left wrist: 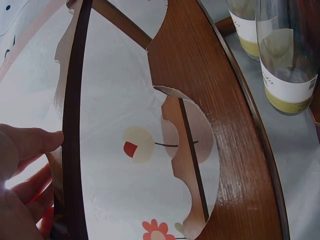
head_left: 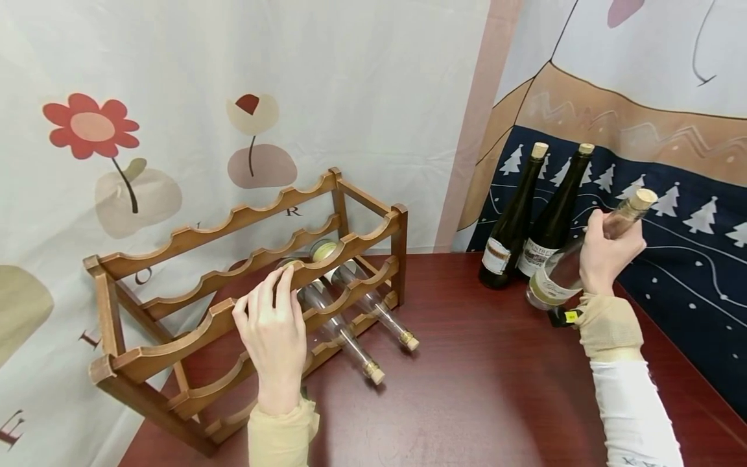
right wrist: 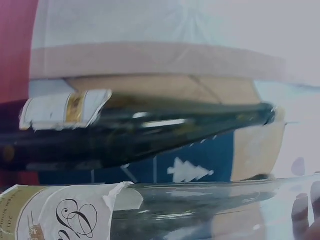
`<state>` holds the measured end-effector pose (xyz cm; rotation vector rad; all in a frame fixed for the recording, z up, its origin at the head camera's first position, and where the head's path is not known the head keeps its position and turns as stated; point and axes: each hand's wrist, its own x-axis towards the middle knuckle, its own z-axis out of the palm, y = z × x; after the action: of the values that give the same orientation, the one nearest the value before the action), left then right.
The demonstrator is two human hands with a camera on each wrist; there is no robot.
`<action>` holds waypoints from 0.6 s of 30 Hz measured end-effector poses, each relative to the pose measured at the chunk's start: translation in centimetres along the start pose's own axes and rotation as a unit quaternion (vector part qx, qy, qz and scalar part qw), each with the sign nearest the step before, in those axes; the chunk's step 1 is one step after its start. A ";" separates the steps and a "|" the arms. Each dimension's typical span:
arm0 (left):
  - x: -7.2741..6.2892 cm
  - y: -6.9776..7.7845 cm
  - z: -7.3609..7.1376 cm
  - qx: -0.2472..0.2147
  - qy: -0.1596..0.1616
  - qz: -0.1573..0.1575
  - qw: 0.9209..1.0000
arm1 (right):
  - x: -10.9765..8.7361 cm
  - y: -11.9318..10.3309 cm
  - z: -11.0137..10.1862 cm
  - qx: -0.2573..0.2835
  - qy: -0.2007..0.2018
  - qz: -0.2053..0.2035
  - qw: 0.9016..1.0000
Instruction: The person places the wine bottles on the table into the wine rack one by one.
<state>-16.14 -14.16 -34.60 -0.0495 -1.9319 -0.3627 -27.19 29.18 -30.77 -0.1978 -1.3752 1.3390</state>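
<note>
My left hand (head_left: pixel 274 337) grips the top front rail of a wooden wine rack (head_left: pixel 399 259); the left wrist view has the thumb and fingers around a brown rail (left wrist: pixel 73 125). Two clear corked bottles lie in the rack's lower row, one neck (head_left: pixel 350 340) nearer my left hand, the other (head_left: pixel 388 318) further right. On the right, my right hand (head_left: pixel 609 250) holds a clear corked wine bottle (head_left: pixel 554 282) by its neck. This bottle (right wrist: pixel 165 210) leans, its base low by the table, with a white and gold label.
Two dark green corked bottles (head_left: pixel 516 214) stand side by side at the back right, just left of the held bottle. A small black object with a yellow tag (head_left: pixel 566 316) is by my right wrist. Printed curtains (head_left: pixel 373 97) hang behind the dark red table (head_left: pixel 455 389).
</note>
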 end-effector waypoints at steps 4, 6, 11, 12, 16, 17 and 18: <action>0.0 0.0 0.0 -0.001 0.000 0.001 1.000 | -0.6 -0.1 0.0 0.039 -0.001 -0.036 0.999; 0.0 0.0 0.0 -0.001 0.000 0.001 1.000 | -1.0 -0.5 0.0 0.054 0.000 -0.055 0.997; -0.1 0.0 0.0 0.001 0.000 0.001 1.000 | -2.5 -2.5 0.0 0.105 0.017 -0.054 0.993; -0.1 0.0 0.0 0.001 -0.001 0.001 1.000 | -3.0 -3.1 0.0 0.115 0.021 -0.051 0.992; -0.1 0.0 0.0 0.001 -0.001 -0.001 1.000 | -4.5 -4.8 -0.1 0.136 0.030 -0.059 0.988; -0.1 0.0 0.0 0.001 -0.001 -0.001 1.000 | -4.7 -4.9 -0.2 0.139 0.033 -0.061 0.988; -0.1 0.0 0.0 0.001 -0.001 -0.001 1.000 | -5.0 -5.1 -0.3 0.146 0.036 -0.064 0.987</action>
<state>-16.11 -14.18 -34.70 -0.0475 -1.9349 -0.3624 -22.48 23.90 -29.77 0.0386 -1.0979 1.3921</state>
